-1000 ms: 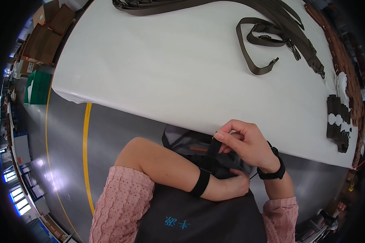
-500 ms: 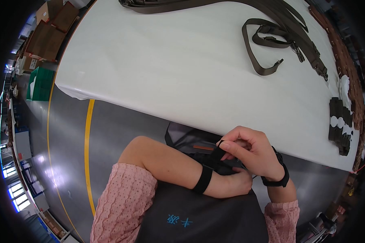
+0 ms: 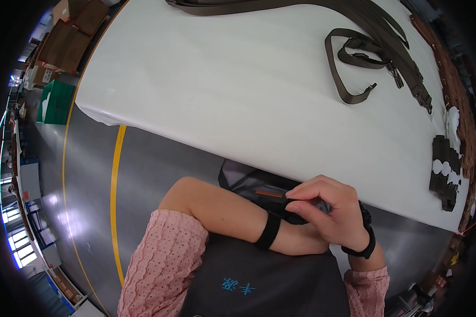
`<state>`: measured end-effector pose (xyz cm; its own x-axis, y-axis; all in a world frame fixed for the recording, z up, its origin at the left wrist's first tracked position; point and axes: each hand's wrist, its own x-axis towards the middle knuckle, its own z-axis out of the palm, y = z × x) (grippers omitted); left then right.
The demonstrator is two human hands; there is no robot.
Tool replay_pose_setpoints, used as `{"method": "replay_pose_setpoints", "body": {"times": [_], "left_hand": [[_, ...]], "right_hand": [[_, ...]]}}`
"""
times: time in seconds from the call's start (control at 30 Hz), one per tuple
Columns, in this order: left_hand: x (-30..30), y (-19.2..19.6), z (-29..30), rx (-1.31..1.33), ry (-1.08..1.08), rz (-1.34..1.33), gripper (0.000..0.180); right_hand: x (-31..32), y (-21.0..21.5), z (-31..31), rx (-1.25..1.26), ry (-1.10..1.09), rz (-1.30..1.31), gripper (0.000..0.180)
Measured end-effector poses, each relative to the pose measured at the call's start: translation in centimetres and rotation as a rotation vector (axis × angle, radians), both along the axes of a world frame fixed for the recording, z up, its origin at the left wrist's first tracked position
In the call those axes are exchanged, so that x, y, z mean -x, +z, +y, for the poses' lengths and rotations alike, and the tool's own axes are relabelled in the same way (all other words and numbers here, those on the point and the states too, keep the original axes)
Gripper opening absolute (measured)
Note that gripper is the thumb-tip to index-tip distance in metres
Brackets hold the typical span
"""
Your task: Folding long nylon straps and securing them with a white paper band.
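Both hands are below the near edge of the white table (image 3: 248,105), over my lap. My right hand (image 3: 330,208), with a black watch on its wrist, lies on top of the left and pinches a small dark strap piece (image 3: 290,202) at its fingertips. Beneath the fingers lies a dark fabric bag (image 3: 243,177) with a thin brown strip (image 3: 269,194). My left hand (image 3: 301,244) is mostly hidden under the right. Only its wrist, with a black band, and the heel of the hand show. Its grip cannot be made out.
Olive-brown straps with buckles (image 3: 365,58) lie at the far right of the table, and longer ones (image 3: 280,8) run along the back. A stack of dark pieces (image 3: 443,171) and brown strips (image 3: 455,90) sit at the right edge. A yellow floor line (image 3: 115,185), a green crate (image 3: 55,100) and cardboard boxes (image 3: 69,31) are on the left.
My right hand has sunk a little and closed tighter over the left hand, covering more of the dark bag. The straps on the table have not moved.
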<state>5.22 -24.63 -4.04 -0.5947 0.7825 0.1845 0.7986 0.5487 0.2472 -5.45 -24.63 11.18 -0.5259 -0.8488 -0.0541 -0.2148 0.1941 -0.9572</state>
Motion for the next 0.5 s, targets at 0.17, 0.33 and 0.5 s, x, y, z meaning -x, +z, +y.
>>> {"method": "replay_pose_setpoints", "body": {"times": [0.17,0.33,0.5], "left_hand": [[-0.4,-2.1,2.0,-0.116,0.018,-0.037,0.014],[0.8,1.2,-1.4,-0.495,0.021,-0.240,0.010],[0.6,0.5,-2.4,-0.469,-0.019,-0.266,0.010]], "right_hand": [[1.3,0.0,-0.6,-0.023,-0.075,0.006,0.009],[0.5,-0.3,-0.5,0.004,-0.030,-0.014,0.009],[-0.4,0.0,-0.6,0.023,0.024,0.020,0.014]]}}
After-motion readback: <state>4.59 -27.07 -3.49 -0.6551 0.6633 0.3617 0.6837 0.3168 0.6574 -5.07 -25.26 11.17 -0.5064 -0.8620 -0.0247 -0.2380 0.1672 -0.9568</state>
